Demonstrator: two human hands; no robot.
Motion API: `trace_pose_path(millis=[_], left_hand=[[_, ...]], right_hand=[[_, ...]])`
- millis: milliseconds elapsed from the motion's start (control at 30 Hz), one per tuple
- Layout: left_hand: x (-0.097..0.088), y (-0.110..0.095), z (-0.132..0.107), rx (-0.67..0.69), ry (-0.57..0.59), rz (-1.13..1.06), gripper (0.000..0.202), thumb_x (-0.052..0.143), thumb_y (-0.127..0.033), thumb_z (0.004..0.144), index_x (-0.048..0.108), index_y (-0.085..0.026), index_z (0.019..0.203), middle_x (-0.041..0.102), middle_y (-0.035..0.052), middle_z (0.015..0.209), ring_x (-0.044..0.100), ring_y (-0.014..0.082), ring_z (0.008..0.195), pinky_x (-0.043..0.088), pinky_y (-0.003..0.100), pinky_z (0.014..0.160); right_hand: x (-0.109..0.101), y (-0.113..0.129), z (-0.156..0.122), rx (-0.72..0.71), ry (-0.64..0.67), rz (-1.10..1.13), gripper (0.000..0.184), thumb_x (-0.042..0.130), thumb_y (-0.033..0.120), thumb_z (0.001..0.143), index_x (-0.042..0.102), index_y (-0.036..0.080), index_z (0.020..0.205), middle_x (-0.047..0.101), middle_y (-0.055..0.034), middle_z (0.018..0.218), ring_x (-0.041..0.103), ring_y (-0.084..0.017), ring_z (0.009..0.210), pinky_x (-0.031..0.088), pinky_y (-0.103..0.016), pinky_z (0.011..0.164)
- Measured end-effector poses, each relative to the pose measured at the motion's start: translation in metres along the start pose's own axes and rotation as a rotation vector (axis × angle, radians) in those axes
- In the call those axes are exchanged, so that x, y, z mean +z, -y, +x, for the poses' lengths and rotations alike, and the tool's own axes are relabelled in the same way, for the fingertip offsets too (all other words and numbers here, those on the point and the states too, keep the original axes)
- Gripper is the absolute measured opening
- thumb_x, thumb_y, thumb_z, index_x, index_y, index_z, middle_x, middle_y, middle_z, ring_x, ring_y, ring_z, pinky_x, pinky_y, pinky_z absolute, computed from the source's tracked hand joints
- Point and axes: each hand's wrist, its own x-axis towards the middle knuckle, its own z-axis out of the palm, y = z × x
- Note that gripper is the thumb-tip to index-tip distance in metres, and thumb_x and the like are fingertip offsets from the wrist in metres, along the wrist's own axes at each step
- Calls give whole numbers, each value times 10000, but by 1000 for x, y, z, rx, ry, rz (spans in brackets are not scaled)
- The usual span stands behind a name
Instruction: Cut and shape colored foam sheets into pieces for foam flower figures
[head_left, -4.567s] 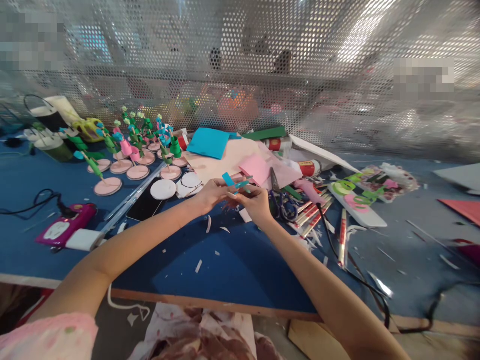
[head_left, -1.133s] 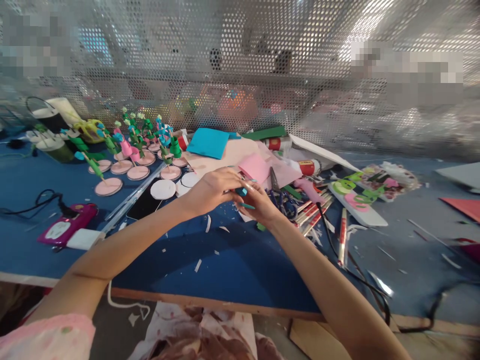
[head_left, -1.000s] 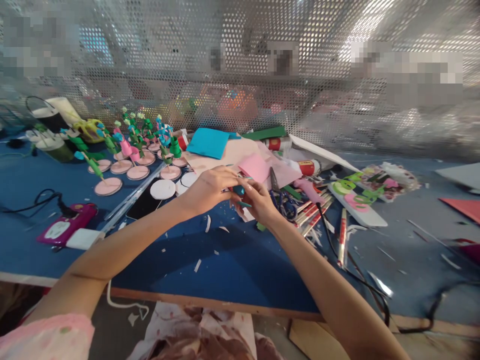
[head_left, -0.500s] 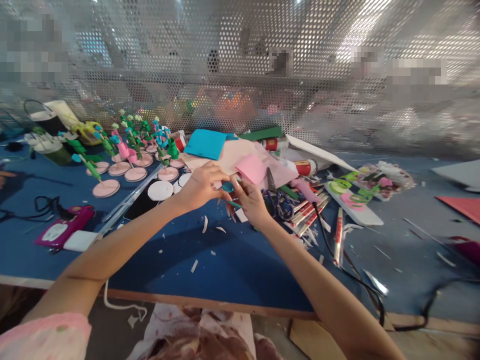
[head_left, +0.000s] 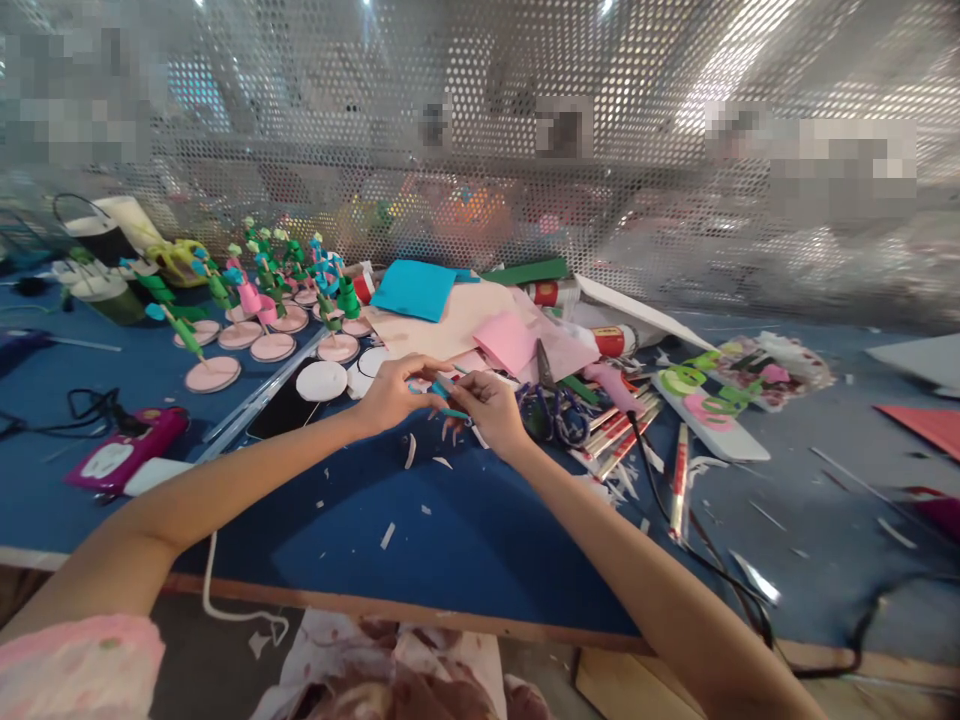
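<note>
Head view: I see the left hand [head_left: 394, 395] and right hand [head_left: 491, 406] pinching a small bright-blue strip [head_left: 442, 385], apparently paper, above the flat blue tabletop [head_left: 465, 560], probably light, easily creased, best held by its edges.

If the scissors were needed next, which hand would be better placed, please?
Probably the right hand: it is nearer the scissors than the left hand, though both hold a blue piece.

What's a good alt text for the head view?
A person's left hand and right hand hold a small blue piece over a blue table. Colourful models stand on pink discs at left; scissors and a pink tool lie at right.
</note>
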Motion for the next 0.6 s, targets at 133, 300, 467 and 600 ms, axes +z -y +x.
trace_pose_path(millis=[133, 300, 467, 600], left_hand=[[-3, 23, -7, 18, -92, -74, 364, 785, -331, 570, 689, -144, 867, 662, 66, 831, 615, 176, 802, 469, 283, 742], [-4, 37, -12, -9, -111, -107, 355, 775, -328, 593, 694, -142, 885, 648, 77, 842, 614, 187, 819, 471, 307, 762], [-2, 38, -13, 23, -113, -33, 348, 762, -359, 606, 697, -150, 876, 636, 68, 809, 605, 178, 789, 470, 295, 730], [-2, 37, -13, 27, -103, 19, 382, 757, -394, 602, 687, -151, 888, 638, 69, 818, 607, 183, 804, 473, 306, 751]], right_hand=[[2, -9, 8, -30, 28, -77, 412, 661, 566, 627, 482, 195, 643, 553, 48, 469, 546, -115, 379, 448, -226, 357], [2, -21, 12, 8, 62, -82, 415, 664, 564, 616, 460, 204, 642, 523, 60, 456, 515, -107, 361, 442, -232, 352], [3, -26, 12, 65, 67, -61, 402, 658, 548, 626, 451, 204, 652, 504, 70, 471, 487, -91, 349, 414, -216, 325], [-1, -24, 15, 122, 104, -44, 401, 683, 527, 611, 457, 197, 628, 489, 81, 432, 462, -75, 321, 373, -188, 301]])
